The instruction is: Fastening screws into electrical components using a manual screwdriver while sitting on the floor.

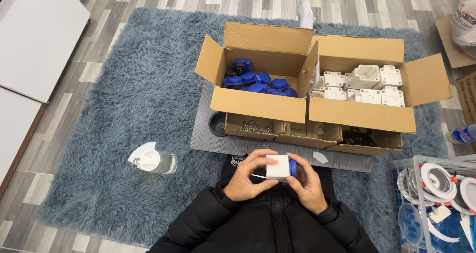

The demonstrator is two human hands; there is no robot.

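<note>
in the head view, the left hand (246, 179) and the right hand (306, 182) meet close to the body, just above the black jacket (267, 223), and together they hold a small white box (277, 166) with a blue cap (292, 168) on its right side. the left hand's fingers are curled over the top and left face of the white box, pressed against it, with the thumb underneath. the right hand's fingers are closed around the blue cap and the right end of the box, thumb low at the front. a thin white wire seems to stick out to the left of the box, though it is too small to be sure. beyond the hands lies a grey board (218, 139) on a shaggy blue-grey rug (134, 104). on the board stand two open cardboard boxes side by side and touching: the left cardboard box (258, 104) holds blue caps (260, 80), the right cardboard box (362, 115) holds white boxes (364, 84). in front of them sit three low cardboard trays; the left tray (254, 128) holds small metal screws. a black round cup (217, 124) sits just left of that tray. on the rug, well to the left of the hands, lies a clear bottle with a white top (153, 161). at the lower right stands a wire basket (436, 193) with round white lamps.
</note>
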